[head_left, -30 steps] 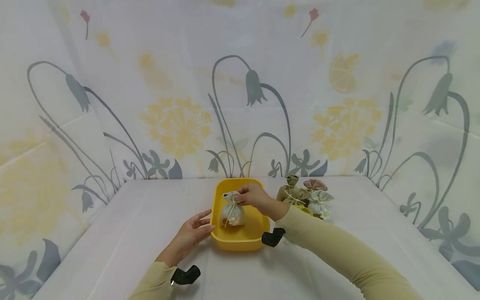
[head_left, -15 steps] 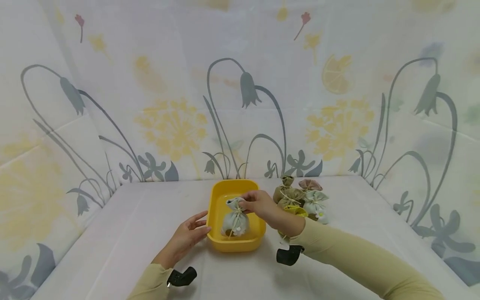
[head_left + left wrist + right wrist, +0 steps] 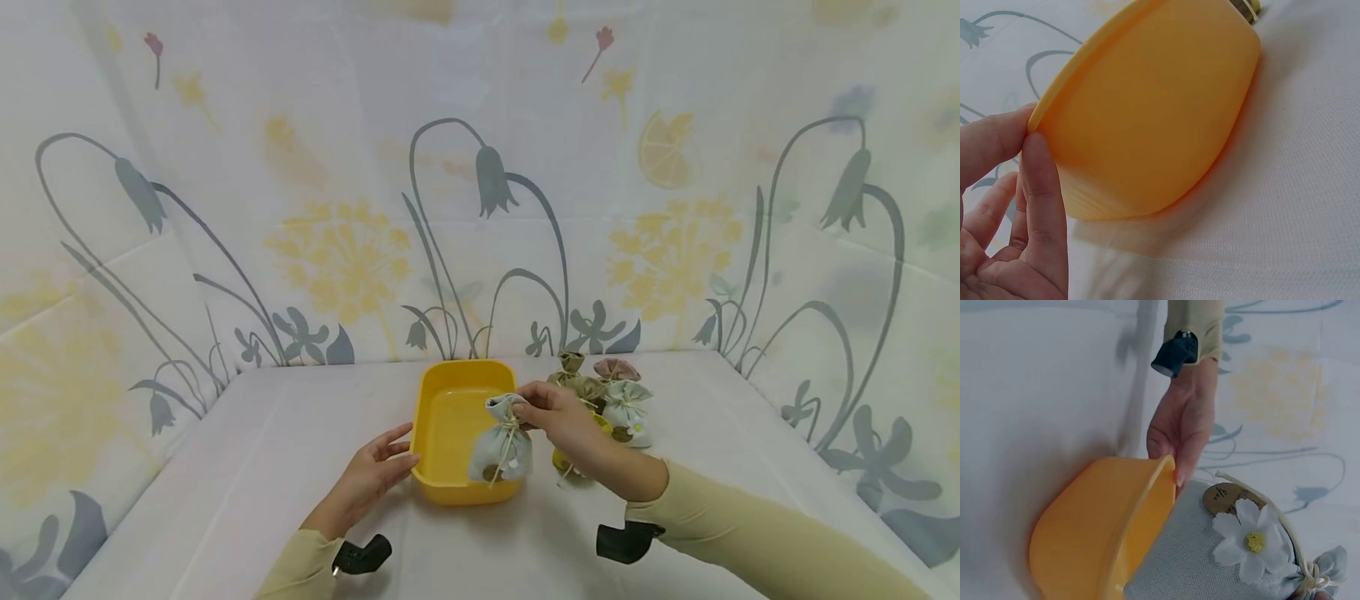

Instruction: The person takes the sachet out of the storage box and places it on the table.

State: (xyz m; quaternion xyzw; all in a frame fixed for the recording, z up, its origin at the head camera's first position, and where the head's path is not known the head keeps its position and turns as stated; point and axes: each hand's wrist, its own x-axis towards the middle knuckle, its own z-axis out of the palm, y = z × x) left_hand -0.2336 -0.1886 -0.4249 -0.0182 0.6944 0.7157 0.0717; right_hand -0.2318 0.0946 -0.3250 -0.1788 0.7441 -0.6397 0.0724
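Observation:
In the head view my right hand [image 3: 566,425] pinches the gathered neck of a pale grey-green drawstring pouch [image 3: 498,454]. The pouch hangs upright and overlaps the right front corner of a yellow plastic tub [image 3: 457,495]. A white fabric daisy [image 3: 1254,542] and an oval brown tag [image 3: 1229,499] show on its front in the right wrist view; only a sliver of the right fingers appears there. My left hand [image 3: 372,471] is at the tub's left side. Up close in the left wrist view, its thumb and finger [image 3: 1041,181] pinch the tub's rim [image 3: 1054,94].
Right of the tub stands a cluster of similar pouches: brown ones [image 3: 572,363], a pink one [image 3: 617,369], a pale green one [image 3: 626,402] and a yellow one [image 3: 558,460], partly behind my right hand. White cloth [image 3: 285,442] covers the table; a flower-printed curtain [image 3: 337,167] rises behind.
The right hand has carried the pouch from inside the tub rightward and toward me, to the tub's right front corner. The left hand stays at the tub's rim.

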